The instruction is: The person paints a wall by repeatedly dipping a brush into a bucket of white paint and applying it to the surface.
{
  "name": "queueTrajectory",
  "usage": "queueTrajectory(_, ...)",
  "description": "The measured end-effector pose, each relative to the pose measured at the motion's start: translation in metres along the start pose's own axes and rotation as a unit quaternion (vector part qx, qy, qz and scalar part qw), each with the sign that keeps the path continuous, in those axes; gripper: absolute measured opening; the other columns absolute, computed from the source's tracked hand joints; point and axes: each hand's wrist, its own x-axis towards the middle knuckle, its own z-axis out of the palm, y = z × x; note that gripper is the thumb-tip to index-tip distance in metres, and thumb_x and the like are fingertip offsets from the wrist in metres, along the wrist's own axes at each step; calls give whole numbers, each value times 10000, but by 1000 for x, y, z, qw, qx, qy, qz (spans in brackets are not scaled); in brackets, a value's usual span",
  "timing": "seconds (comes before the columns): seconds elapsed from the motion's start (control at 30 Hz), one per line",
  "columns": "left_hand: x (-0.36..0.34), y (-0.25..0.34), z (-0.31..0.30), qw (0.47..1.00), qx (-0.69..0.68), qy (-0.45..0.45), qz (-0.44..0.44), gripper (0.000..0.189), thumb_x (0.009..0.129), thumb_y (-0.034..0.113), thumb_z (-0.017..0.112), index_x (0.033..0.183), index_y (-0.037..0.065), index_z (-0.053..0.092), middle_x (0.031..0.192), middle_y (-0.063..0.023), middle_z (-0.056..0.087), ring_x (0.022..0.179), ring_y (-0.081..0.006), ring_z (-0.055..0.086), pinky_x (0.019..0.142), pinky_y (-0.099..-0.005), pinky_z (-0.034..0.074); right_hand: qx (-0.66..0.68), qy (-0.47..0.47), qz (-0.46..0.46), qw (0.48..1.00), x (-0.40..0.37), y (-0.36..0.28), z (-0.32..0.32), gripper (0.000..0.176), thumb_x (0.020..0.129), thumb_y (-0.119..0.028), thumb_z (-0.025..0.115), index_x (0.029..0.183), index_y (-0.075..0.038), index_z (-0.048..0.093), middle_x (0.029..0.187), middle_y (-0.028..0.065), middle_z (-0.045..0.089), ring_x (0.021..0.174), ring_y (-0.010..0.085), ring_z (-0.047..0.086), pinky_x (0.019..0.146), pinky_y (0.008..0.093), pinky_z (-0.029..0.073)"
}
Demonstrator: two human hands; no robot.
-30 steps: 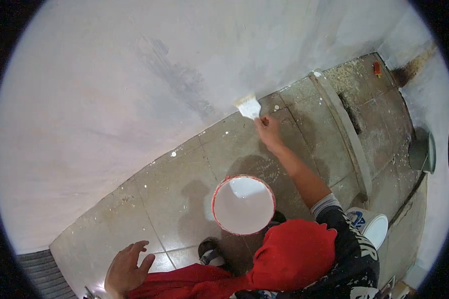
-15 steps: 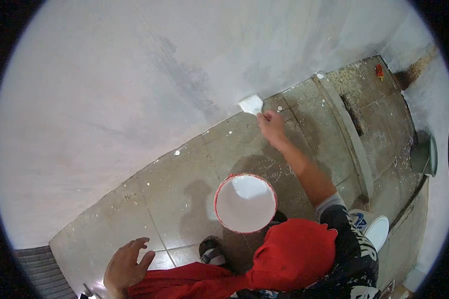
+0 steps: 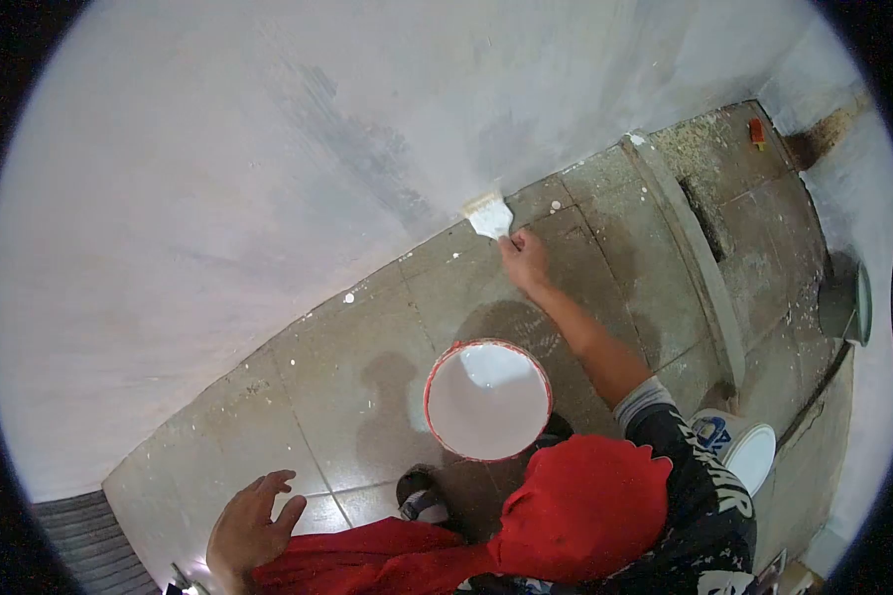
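One flat paintbrush (image 3: 490, 213) is in use, at 12 o'clock from the middle of the view. Its white-loaded head is pressed where the grey-white wall (image 3: 268, 198) meets the tiled floor (image 3: 367, 337). The right hand (image 3: 526, 260) holds it, with the fingers closed tight round the short handle and the arm stretched out from 5 o'clock. The left hand (image 3: 251, 531) is down at 7 o'clock, palm on a floor tile, fingers spread apart and holding nothing.

There are two paint buckets. The red-rimmed bucket (image 3: 487, 400) stands open on the floor just below centre, with white paint inside, at 6 o'clock from the brush and well apart from it. The white bucket (image 3: 742, 451) with blue lettering sits at 4 o'clock, beside the person's elbow. One grey basin (image 3: 849, 302) leans at the 3 o'clock edge, and one small red object (image 3: 756, 131) lies at 2 o'clock near the corner. One sandal (image 3: 417, 494) shows at 6 o'clock, touching the red-rimmed bucket's shadowed side, with one red-clad knee (image 3: 585, 506) just beside it. A raised concrete strip (image 3: 690, 268) crosses the floor between the brush and the basin.

Against half a second ago, the brush and right hand have slid a little toward 8 o'clock along the foot of the wall. The brush head has turned so its pale tan band shows at the top. The left hand and both buckets lie as they did.
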Motion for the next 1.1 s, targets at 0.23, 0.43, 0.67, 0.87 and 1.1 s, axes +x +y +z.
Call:
queueTrajectory(0.23,-3,-1,1,1000,-21,13,2,404,953,282,584,1290,61,556,1170,-174,661,1146,-318,613,996,-409,459,-99,-60,59,992,-5,14,2,310,848,-280,671,763,15,627,755,214,656,724,363,656,665,475,484)
queueTrajectory(0.43,-2,-3,3,999,-20,30,27,419,924,291,613,1237,14,582,1125,-203,662,1081,-343,628,934,-416,479,-8,-73,94,993,7,-29,-6,307,883,-262,630,825,40,635,807,233,669,784,402,665,711,495,486)
queueTrajectory(0.67,3,-5,3,999,-24,19,33,420,922,287,615,1237,11,582,1119,-212,662,1080,-354,627,931,-417,480,181,-15,-32,983,-8,-118,-59,242,919,-214,644,834,2,575,672,41,545,619,126,498,572,337,416)
queueTrajectory(0.87,11,-1,-2,999,-21,20,27,422,929,302,601,1239,16,584,1120,-214,660,1076,-362,626,932,-425,479,235,-6,-83,968,-9,-127,-41,229,947,-215,612,879,-12,529,669,30,519,632,113,477,577,334,416)
queueTrajectory(1.1,12,0,1,999,-34,3,20,442,929,325,604,1241,12,582,1122,-205,658,1082,-356,617,941,-424,470,9,-124,119,985,0,-25,-15,305,905,-295,639,864,1,577,793,144,626,719,236,585,652,414,455)
